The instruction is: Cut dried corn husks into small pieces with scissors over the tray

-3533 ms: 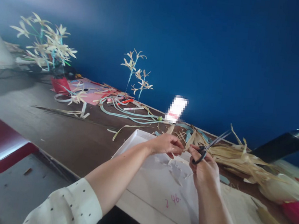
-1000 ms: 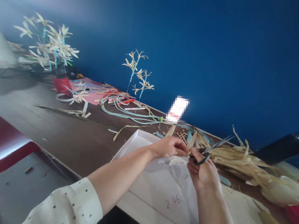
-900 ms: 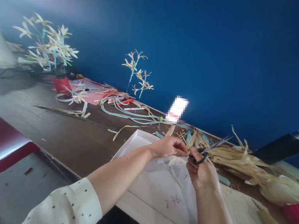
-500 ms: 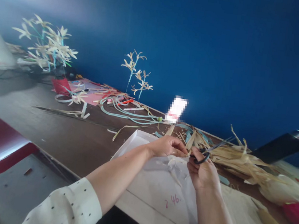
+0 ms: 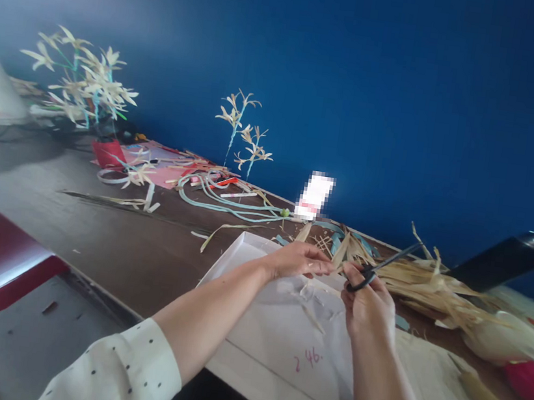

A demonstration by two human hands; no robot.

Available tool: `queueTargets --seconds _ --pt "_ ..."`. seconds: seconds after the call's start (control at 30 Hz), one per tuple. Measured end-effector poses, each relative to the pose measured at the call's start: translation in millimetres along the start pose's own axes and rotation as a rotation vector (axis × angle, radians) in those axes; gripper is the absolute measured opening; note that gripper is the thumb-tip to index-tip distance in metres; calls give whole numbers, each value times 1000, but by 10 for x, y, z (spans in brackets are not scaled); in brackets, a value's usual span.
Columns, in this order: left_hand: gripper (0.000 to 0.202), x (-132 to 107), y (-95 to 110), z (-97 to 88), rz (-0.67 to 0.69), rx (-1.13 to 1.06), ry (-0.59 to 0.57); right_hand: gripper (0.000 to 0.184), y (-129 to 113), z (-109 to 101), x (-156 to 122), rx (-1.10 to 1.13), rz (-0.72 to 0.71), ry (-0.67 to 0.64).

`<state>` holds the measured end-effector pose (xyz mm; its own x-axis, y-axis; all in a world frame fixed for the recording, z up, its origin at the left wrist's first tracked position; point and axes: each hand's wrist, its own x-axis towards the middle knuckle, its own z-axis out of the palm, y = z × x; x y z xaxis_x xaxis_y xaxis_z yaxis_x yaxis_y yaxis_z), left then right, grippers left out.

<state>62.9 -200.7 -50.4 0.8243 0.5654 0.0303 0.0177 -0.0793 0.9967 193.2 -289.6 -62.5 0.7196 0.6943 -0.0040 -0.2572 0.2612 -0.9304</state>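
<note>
My right hand [image 5: 369, 302] is closed round the black handles of a pair of scissors [image 5: 393, 257], whose blades point up and to the right, away from my left hand. The fingertips of my left hand [image 5: 299, 260] are pinched at a small piece of dried corn husk [image 5: 339, 257], close to my right thumb and finger; how much of it each hand grips is partly hidden. Both hands are over a shallow white cardboard tray [image 5: 275, 322] with pale husk scraps [image 5: 315, 305] in it and red handwritten numbers on it.
Dried husks [image 5: 432, 290] lie to the right beside a dark cylinder [image 5: 504, 264]. Pale blue-green tubing [image 5: 227, 206] and coloured sticks lie along the blue wall. Husk flowers [image 5: 98, 83] stand at the left, with smaller ones [image 5: 247, 128] mid-back. A lit, blurred-out screen [image 5: 315, 195] leans behind.
My right hand has shifted slightly right with the scissors, and their blades now look together. My left fingers have straightened a little near the husk.
</note>
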Motion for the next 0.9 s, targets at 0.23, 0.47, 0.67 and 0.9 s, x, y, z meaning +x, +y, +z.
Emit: queueTargets --seconds 0.23,0.47,0.67,0.9 --pt "32 48 -89 48 27 29 85 31 77 19 -7 -46 44 -59" --pt "30 67 -94 48 94 -21 35 27 2 44 -27 118 168 -156" --pt "34 54 -76 63 83 -91 13 31 -12 29 -8 172 258 -217" --pt "39 73 -121 55 43 -103 84 26 -58 9 11 151 233 -192"
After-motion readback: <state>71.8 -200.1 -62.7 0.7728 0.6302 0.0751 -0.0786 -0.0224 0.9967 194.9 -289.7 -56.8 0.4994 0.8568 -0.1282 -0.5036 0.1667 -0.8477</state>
